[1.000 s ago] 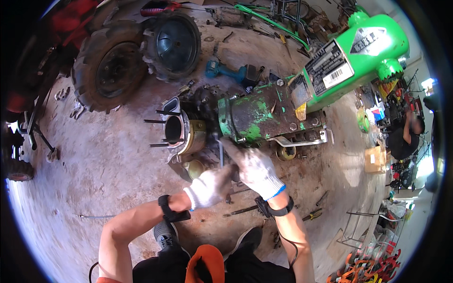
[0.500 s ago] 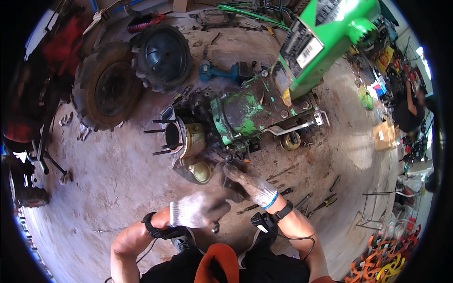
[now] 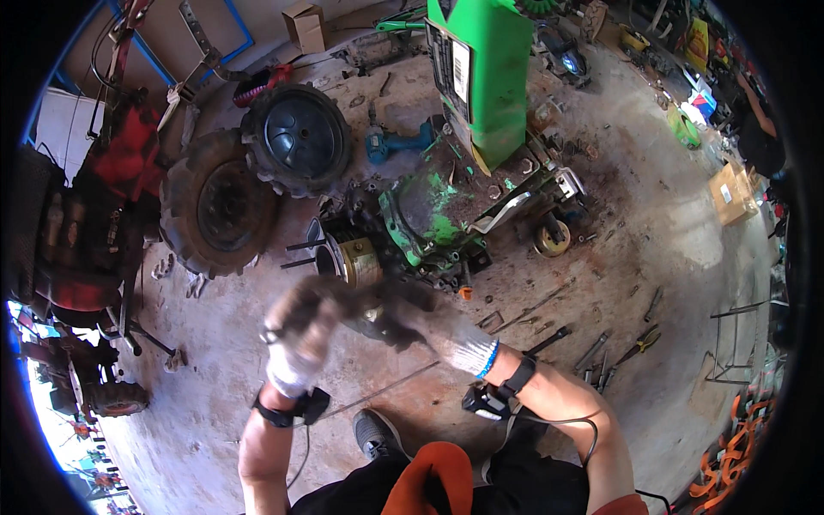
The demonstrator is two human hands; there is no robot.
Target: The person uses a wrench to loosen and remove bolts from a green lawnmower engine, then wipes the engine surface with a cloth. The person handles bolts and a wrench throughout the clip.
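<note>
My left hand, in a dirty white knit glove, is raised to the left of the engine's cylinder barrel. It is smeared by motion, so its fingers and anything in them cannot be made out. My right hand, gloved with a blue-edged cuff, reaches left just below the barrel. Its dark fingertips blur together with the area by the left hand; whether the hands touch is unclear. Beyond them lies the partly disassembled engine, its worn green housing dirty and its barrel carrying protruding studs. An orange-tipped part sits below the housing.
Two treaded wheels, one brown and one dark-hubbed, stand far left. A blue power tool lies behind the engine, near a tall green panel. Pliers and several tools lie right. A person is far right.
My left hand has swung up and left from near my lap. My right hand has shifted slightly; both are blurred. The view has turned, so the engine and wheels appear displaced.
</note>
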